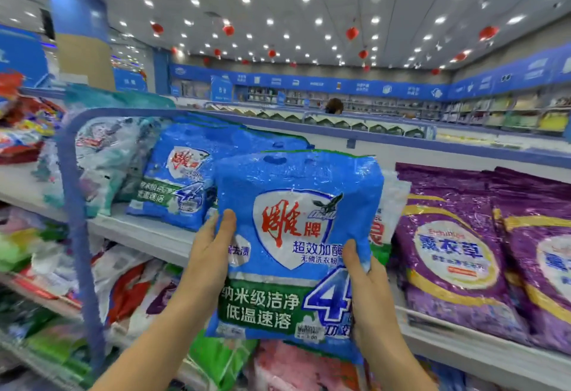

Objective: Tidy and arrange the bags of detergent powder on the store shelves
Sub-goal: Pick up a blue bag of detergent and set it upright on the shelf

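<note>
A blue detergent bag (pixel 290 230) with a white shield and red characters stands upright in front of the top shelf (pixel 145 230), held in the air. My left hand (pixel 210 248) grips its left edge, thumb on the front. My right hand (pixel 367 291) grips the lower right edge the same way. Behind it to the left, another blue bag (pixel 176 180) of the same kind leans back on the shelf. A white bag (pixel 387 211) shows partly behind the held bag's right side.
Purple lavender bags (pixel 457 254) stand in a row on the right of the shelf. Teal and white bags (pixel 102 155) lean at the left behind a blue shelf divider (pixel 74 205). Lower shelves hold red, green and pink bags (pixel 296 366). A person's head (pixel 333 105) shows beyond the shelving.
</note>
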Tool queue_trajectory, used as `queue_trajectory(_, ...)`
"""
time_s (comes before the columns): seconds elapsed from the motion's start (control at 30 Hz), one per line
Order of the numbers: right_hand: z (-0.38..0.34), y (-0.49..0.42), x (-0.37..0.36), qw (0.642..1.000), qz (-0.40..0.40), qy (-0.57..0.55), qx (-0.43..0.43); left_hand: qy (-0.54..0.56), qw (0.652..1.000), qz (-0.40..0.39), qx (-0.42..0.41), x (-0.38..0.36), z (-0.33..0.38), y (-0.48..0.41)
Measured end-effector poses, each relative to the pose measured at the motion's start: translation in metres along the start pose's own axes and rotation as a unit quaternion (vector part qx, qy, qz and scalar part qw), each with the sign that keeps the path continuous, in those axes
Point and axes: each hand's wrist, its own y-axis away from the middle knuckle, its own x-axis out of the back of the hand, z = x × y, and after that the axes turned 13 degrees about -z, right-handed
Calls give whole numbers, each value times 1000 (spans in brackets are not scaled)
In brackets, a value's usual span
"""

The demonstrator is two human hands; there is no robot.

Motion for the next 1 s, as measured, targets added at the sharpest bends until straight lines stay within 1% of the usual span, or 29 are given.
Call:
queue_trajectory(0.13,4,-38,-44,1000,0,0,-12,-21,999,23,-36,36,18,-48)
queue_trajectory(0.2,1,-58,-63,1000,0,-5,-11,-27,998,33,-40,48,24,-71)
queue_trajectory(0.27,0,-78,-80,1000,14,3,-5,-28,998,35,-43,60,28,-97)
queue_trajectory(0.4,5,-112,-104,999,42,28,8,-67,995,23,-64,73,31,-139)
queue_trajectory(0.5,19,-136,-108,997,57,44,10,-98,992,8,-78,76,22,-165)
queue_trajectory(0.57,33,-145,-107,994,62,86,8,-125,990,-1,-65,78,4,-178)
queue_trajectory(0.63,51,-149,-106,990,51,135,-9,-170,985,-12,-39,81,-21,-185)
queue_trajectory(0.7,63,-150,-105,988,39,149,-29,-199,980,-5,-33,82,-38,-189)
queue_trajectory(0.87,60,-158,-109,990,77,117,-35,-191,979,15,-66,82,-51,-205)
queue_trajectory(1.0,59,-156,-112,987,79,140,-22,-200,973,30,-110,84,-52,-205)
